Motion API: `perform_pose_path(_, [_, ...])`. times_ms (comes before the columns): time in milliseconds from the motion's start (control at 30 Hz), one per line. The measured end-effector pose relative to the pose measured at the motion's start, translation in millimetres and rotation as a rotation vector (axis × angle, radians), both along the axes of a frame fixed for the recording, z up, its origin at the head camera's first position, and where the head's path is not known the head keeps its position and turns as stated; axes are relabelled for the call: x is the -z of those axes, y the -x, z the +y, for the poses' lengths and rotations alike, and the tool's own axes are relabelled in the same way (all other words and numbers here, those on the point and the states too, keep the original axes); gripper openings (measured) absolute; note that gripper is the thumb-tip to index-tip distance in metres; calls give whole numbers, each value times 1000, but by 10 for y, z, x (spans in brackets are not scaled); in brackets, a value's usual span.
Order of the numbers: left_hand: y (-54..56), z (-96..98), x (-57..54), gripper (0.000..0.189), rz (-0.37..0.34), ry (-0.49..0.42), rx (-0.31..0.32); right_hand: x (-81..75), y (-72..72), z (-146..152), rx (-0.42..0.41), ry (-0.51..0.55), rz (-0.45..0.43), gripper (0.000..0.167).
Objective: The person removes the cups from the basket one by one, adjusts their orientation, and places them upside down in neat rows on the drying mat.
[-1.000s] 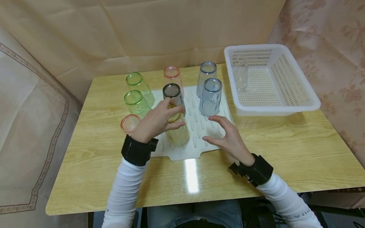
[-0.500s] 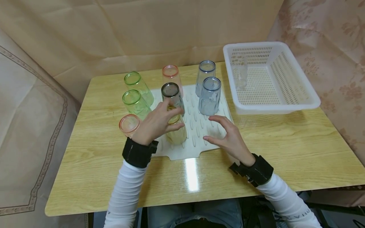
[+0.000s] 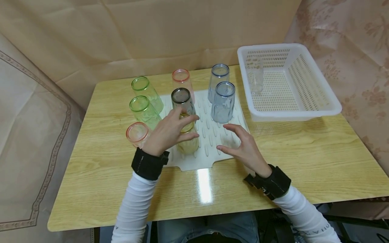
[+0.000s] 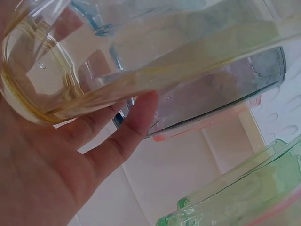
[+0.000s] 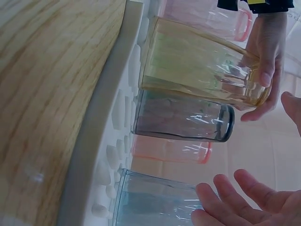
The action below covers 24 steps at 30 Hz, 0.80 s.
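A yellow glass (image 3: 188, 147) stands base up on the white pegged draining board (image 3: 200, 163). My left hand (image 3: 165, 133) holds it from above, thumb and fingers round its raised base; in the right wrist view the thumb lies along the side of the glass (image 5: 188, 66). Directly behind it is a grey glass (image 3: 181, 96), close to my left fingertips. My right hand (image 3: 244, 145) is held with fingers spread and nothing between them, in front of the nearer blue glass (image 3: 224, 104); the right wrist view shows its fingers (image 5: 249, 188) overlapping that glass.
Other upturned glasses surround these: two green ones (image 3: 144, 109) and a red one (image 3: 138, 133) at the left, another red one (image 3: 181, 77) and a second blue one (image 3: 220, 72) at the back. A white basket (image 3: 297, 114) with a clear glass (image 3: 256, 77) inside stands at the right.
My left hand has shifted very slightly to the right, its thumb and forefinger reaching a little further past the yellow glass. The right hand has hardly moved. The head view has drifted slightly.
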<state>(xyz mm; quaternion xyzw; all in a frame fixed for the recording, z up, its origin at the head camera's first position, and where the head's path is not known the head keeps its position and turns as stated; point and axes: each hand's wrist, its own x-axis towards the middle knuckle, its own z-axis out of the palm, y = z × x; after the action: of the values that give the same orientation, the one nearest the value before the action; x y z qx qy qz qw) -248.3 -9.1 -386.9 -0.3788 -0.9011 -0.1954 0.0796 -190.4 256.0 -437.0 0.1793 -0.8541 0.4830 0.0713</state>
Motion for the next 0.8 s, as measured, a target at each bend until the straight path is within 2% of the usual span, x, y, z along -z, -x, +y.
perform_pose_path(367, [-8,7,-55,60,-27,5,11,-4,2,40,-10,49,4,65])
perform_pose_path(500, [-16,-3,-89,63,-13,-4,11,-27,17,62,-7,51,21,64])
perform_pose_path(667, [-16,-18,-149,62,29,-3,13,-129,58,113,8,50,40,63])
perform_pose_path(800, [-15,-36,-209,62,37,4,4,-284,118,197,27,41,27,59])
